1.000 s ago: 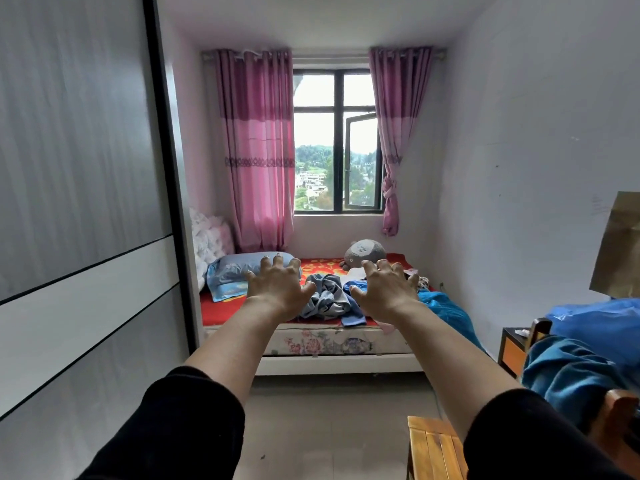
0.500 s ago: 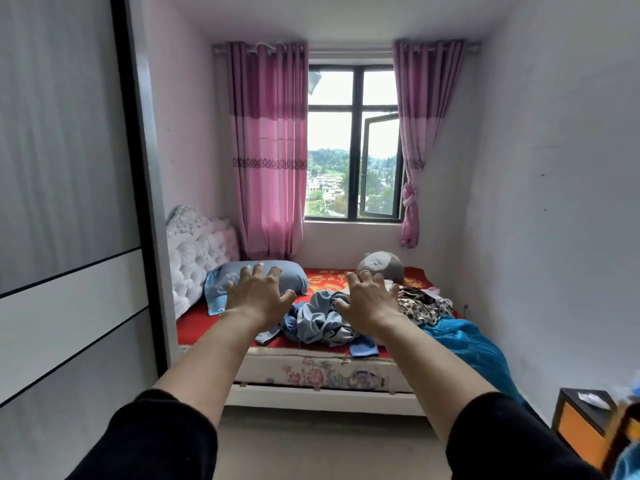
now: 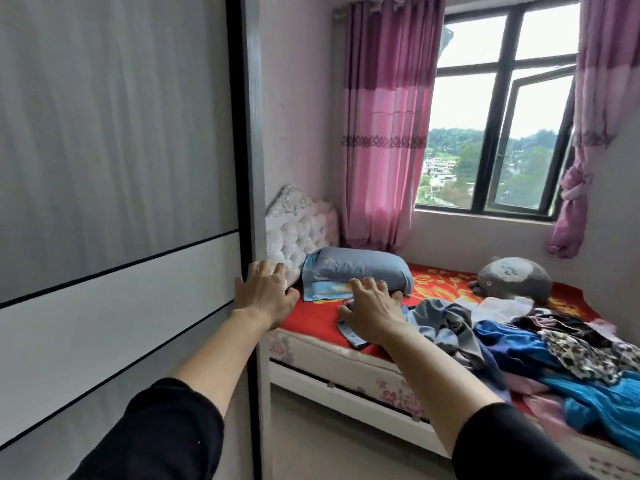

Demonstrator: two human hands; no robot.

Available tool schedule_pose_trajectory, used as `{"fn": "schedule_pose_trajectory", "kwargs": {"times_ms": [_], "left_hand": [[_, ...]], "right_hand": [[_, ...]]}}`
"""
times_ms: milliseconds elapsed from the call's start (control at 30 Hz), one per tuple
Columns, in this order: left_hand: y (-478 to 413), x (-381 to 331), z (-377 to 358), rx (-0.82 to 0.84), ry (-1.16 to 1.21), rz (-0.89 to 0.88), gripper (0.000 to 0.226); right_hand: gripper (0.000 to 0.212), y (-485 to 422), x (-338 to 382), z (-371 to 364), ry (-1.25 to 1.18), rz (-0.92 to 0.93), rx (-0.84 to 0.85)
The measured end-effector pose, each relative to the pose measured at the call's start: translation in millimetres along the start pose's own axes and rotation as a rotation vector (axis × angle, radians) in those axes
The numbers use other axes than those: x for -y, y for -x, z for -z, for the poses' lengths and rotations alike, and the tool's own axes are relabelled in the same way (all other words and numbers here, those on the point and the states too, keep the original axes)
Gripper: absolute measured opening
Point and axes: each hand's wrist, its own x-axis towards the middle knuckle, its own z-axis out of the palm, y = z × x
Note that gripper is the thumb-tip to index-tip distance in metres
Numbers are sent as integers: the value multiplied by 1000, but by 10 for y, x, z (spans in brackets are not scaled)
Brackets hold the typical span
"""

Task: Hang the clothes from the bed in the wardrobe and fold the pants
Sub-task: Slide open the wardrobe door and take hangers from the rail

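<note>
Your left hand (image 3: 265, 292) and right hand (image 3: 372, 313) are spread, holding nothing; the clothes (image 3: 446, 323) lie heaped on the bed (image 3: 329, 355) just right of your right hand, the wardrobe (image 3: 121, 168) to your left.

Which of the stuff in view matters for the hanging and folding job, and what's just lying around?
For the job: clothes pile, wardrobe door, bed.
Just lying about: blue pillow, grey plush toy, pink curtain, headboard.

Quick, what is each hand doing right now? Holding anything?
Left hand: open, holding nothing.
Right hand: open, holding nothing.
</note>
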Motion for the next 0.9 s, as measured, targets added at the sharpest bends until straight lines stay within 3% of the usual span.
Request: {"fn": "schedule_pose_trajectory", "kwargs": {"times_ms": [233, 433, 600, 900], "left_hand": [[-825, 867, -214, -102, -64, 145, 58], [-1170, 1443, -218, -291, -299, 71, 60], [-1388, 1753, -215, -468, -443, 92, 61], [-1412, 2049, -451, -564, -740, 255, 72]], "right_hand": [[58, -1247, 603, -327, -95, 194, -29], [74, -2061, 1160, -593, -214, 365, -45], [80, -2710, 1612, -619, -288, 648, -262], [90, -3580, 2138, -760, -168, 1273, -678]]}}
